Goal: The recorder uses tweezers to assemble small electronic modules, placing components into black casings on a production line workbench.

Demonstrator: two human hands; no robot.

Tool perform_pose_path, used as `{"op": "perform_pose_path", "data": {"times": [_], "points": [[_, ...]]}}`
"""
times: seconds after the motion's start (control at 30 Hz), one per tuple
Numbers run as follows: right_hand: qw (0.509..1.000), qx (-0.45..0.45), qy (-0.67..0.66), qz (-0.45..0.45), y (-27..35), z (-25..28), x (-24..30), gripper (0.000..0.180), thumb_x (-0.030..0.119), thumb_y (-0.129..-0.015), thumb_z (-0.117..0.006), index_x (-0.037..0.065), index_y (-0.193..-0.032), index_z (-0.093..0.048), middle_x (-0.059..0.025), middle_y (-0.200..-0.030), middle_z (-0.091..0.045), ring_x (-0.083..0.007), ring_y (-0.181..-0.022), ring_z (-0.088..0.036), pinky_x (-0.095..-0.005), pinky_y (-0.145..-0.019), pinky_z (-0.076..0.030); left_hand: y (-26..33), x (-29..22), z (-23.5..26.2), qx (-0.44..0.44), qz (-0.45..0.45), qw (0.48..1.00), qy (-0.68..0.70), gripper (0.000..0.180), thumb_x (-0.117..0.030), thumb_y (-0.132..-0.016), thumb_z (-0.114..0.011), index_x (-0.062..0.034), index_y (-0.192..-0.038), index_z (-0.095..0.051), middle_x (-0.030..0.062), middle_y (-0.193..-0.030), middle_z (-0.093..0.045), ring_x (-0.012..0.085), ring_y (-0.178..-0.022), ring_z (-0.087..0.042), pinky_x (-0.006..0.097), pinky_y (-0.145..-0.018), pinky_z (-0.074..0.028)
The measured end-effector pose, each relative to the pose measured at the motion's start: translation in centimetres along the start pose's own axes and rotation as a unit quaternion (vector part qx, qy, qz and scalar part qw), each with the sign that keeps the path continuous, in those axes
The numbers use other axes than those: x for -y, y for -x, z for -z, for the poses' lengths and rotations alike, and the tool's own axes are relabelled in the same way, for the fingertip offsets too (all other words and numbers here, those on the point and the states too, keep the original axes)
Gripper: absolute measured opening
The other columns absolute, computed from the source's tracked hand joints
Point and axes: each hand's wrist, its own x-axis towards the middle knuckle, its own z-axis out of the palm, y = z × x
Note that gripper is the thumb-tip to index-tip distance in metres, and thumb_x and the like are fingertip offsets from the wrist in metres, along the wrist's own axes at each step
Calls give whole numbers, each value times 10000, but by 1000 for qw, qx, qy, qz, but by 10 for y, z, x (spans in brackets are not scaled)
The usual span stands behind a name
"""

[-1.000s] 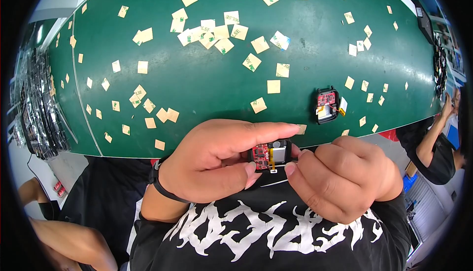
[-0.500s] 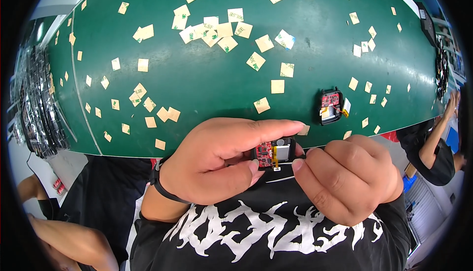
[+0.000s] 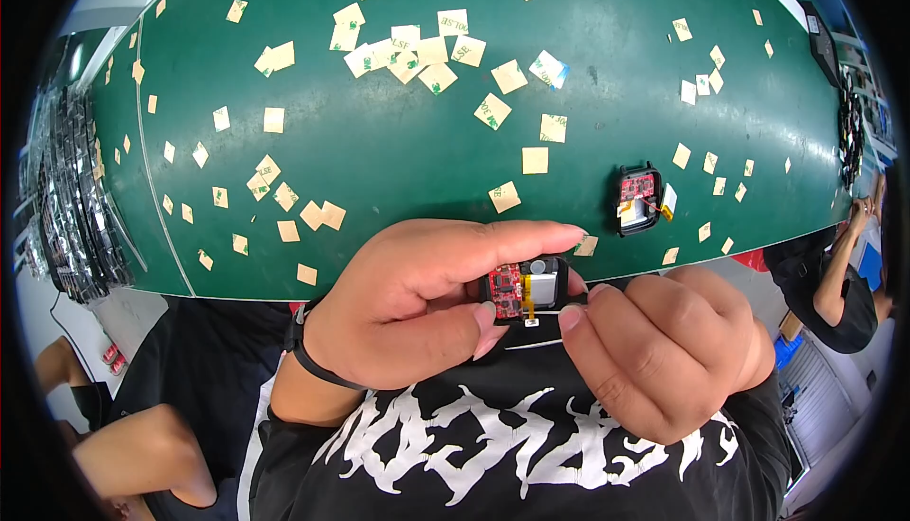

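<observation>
My left hand is closed around a small black device casing near the table's front edge. Its open side faces up, showing a red circuit board, a silver battery and a yellow ribbon cable. Close to the casing's right end, my right hand pinches with thumb and forefinger. What lies between those fingertips is too small and hidden to make out. A thin pale line shows below the casing, reaching toward the right hand. A second black casing with a red board lies open on the table.
Many beige adhesive squares are scattered over the green table. Stacked dark, shiny strips stand at the left edge, and black items at the right. Other people's arms show at both sides.
Both hands stay nearly in place, and the casing has tilted slightly in my left hand. The other person's arm at lower left has shifted.
</observation>
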Motion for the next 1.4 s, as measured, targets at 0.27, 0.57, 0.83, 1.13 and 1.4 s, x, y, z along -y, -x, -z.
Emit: {"op": "perform_pose_path", "data": {"times": [0.27, 0.57, 0.83, 1.13, 1.4], "points": [[998, -2, -57, 18, 0, -1, -7, 257, 35, -616, -728, -33, -864, -723, -90, -834, -662, -186, -710, -585, -272, -473, -433, 1, 4, 4, 33, -61, 995, -68, 640, 38, -736, -502, 129, -1366, -570, 212, -1093, -742, 72, -576, -527, 218, -576, -445], [997, 21, -64, 46, -3, 2, -15, 244, 34, -649, -729, -31, -885, -723, -86, -836, -659, -190, -727, -600, -263, -460, -414, 1, 2, 3, 32, -57, 994, -88, 602, 42, -762, -534, 125, -1356, -582, 235, -1076, -734, 160, -801, -694, 248, -744, -527], [998, -3, -15, -66, 2, 12, -2, 323, 100, -593, -720, -41, -883, -725, -119, -813, -667, -216, -653, -588, -288, -463, -417, 2, -4, -4, -26, 11, 998, -56, 529, 64, -842, -545, 101, -1368, -582, 227, -1103, -734, 76, -652, -581, 203, -617, -464], [995, 1, -34, -95, -5, 7, 12, 338, 121, -586, -714, -41, -883, -732, -118, -803, -665, -210, -652, -578, -281, -456, -399, 3, 4, -3, -8, -35, 999, -34, 580, 71, -813, -484, 87, -1385, -575, 210, -1129, -736, 45, -599, -509, 192, -571, -418], [998, 26, 1, -58, -4, 4, 11, 410, 167, -557, -679, -36, -908, -739, -111, -812, -661, -209, -650, -574, -289, -468, -387, 2, 3, -3, -1, -48, 996, -75, 588, 64, -802, -480, 84, -1381, -580, 208, -1128, -737, 61, -663, -585, 202, -601, -446]]}}
